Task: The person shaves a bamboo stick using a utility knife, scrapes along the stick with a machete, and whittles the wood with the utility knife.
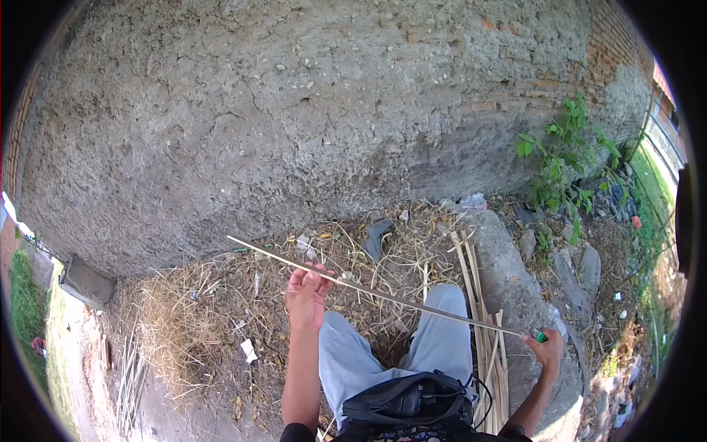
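A long thin strip of split cane or wood (390, 298) lies slantwise across the view, from upper left down to the right, above the person's knees. My left hand (306, 295) is closed around it left of the middle, palm turned up. Near the strip's right end is my right hand (543, 346), its fingers closed on a small green-handled tool (540, 336). The strip's end meets these fingers; the tool's blade cannot be made out.
A rough wall (294, 132) rises in front. Long strips (482, 324) lie beside the right knee, next to a stone slab (515, 287). Dry straw (173, 324) covers ground at left, with more strips (129, 379) beyond. A dark shoe-like object (377, 239) lies ahead; a leafy plant (563, 158) grows at right.
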`<state>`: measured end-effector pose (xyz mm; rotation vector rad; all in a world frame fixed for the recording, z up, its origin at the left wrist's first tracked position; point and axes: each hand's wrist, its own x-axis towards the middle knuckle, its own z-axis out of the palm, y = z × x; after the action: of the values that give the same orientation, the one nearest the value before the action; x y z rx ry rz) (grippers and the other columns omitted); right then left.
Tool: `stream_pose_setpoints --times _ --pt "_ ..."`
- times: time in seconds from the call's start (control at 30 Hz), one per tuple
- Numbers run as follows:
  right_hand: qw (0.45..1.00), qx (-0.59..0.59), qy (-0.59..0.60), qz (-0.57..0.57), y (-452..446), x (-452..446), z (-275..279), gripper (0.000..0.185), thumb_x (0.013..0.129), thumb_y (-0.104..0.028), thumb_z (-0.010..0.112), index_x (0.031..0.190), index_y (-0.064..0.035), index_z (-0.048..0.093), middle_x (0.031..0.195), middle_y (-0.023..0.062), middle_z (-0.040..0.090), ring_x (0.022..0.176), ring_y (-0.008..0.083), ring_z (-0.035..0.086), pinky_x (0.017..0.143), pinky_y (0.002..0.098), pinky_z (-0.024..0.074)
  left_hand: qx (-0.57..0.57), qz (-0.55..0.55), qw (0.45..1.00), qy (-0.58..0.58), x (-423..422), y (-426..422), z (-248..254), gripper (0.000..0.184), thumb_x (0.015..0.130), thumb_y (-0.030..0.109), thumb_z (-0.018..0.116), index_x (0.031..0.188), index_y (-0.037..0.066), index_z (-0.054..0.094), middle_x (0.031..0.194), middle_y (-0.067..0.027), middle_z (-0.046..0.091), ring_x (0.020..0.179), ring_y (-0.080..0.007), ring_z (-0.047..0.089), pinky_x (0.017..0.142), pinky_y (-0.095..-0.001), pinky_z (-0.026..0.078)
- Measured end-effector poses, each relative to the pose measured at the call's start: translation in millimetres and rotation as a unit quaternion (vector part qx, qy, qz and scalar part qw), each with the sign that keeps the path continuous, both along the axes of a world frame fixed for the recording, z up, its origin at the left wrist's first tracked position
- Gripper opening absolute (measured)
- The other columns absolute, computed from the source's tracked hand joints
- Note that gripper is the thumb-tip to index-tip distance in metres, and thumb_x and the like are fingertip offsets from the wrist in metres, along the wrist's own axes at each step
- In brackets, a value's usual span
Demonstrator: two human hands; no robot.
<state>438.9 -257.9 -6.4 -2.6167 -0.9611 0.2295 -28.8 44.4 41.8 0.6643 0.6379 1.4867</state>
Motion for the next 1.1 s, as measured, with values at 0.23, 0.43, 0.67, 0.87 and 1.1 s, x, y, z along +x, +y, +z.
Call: stream_pose_setpoints --times 0.23,0.43,0.67,0.87,1.1 --pt "0.997 0.071 -0.02 0.011 -3.8 4.5 -14.3 0.05 0.058 -0.044 0.083 0.073 0.0014 0.066 0.064 0.0163 0.057 0.065 0.0366 0.057 0.062 0.0455 0.0425 0.004 -0.022 1.0 0.001 4.7 -8.0 9.0 0.027 0.088 0.006 0.067 0.111 0.002 0.053 0.101 -0.0135 0.066 0.092 -0.0295 0.068 0.074 -0.0337 0.06" --pt "0.999 0.036 -0.031 0.01 -3.7 4.6 -13.9 0.051 0.066 -0.045 0.079 0.072 0.0022 0.062 0.064 0.0178 0.056 0.062 0.0344 0.055 0.06 0.0441 0.0414 0.006 -0.017 1.0 0.018 1.4 -2.0 -2.9 0.019 0.088 0.004 0.066 0.099 0.003 0.052 0.092 -0.014 0.068 0.081 -0.0221 0.069 0.068 -0.0316 0.061" --pt "0.994 0.088 -0.059 -0.006 -2.6 -4.0 -12.1 0.051 0.067 -0.045 0.078 0.07 0.0024 0.061 0.066 0.0196 0.057 0.066 0.0367 0.056 0.062 0.0446 0.0422 -0.02 0.014 1.0 0.017 7.5 -7.6 6.3 0.018 0.087 0.003 0.067 0.095 0.004 0.052 0.086 -0.0122 0.068 0.076 -0.0184 0.069 0.065 -0.0306 0.061" --pt "0.995 0.051 -0.079 0.024 -2.3 3.0 -34.3 0.057 0.061 -0.046 0.082 0.061 0.0022 0.053 0.06 0.0183 0.052 0.059 0.034 0.052 0.057 0.0451 0.0387 -0.011 0.058 0.996 0.068 1.3 -1.0 4.9 0.019 0.088 0.007 0.067 0.099 0.004 0.051 0.089 -0.0129 0.067 0.079 -0.02 0.069 0.067 -0.0315 0.06" --pt "0.994 0.109 0.028 -0.001 54.5 -32.1 -47.1 0.056 0.058 -0.046 0.085 0.055 -0.0003 0.052 0.049 0.0118 0.047 0.045 0.0223 0.044 0.049 0.0413 0.0355 0.109 -0.06 0.991 0.055 30.9 -7.7 64.6 0.057 0.096 0.035 0.055 0.137 0.002 0.032 0.13 -0.0209 0.05 0.122 -0.0292 0.052 0.098 -0.0442 0.05"
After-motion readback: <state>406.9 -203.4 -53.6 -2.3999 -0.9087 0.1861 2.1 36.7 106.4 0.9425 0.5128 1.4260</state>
